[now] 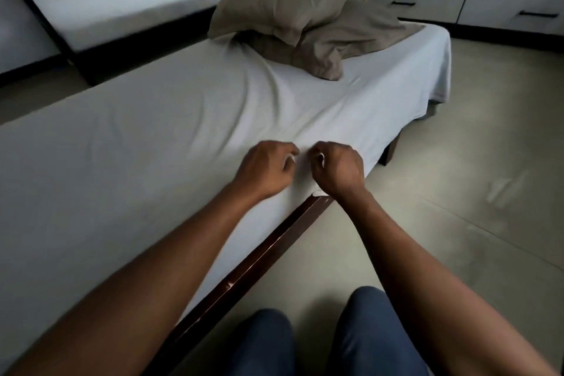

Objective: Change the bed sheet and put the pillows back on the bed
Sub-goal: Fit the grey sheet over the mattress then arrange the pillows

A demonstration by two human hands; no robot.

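Bed sheet (183, 119) pinched up just above the bed rail (274, 241)

The left hand (265, 166) and right hand (337, 169) sit side by side just above the rail. Their fingers are curled and pinch small folds of the white sheet, probably to tug it loose or draw it taut along that side. Two tan pillows (293, 0) lie stacked on the sheet, beyond the rail's far end.

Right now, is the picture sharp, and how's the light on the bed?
Head view: dim, even light, no glare on the sheet; left hand and right hand, gripping it, look slightly blurred; pillows and drawers are soft; faint sheen on the floor.
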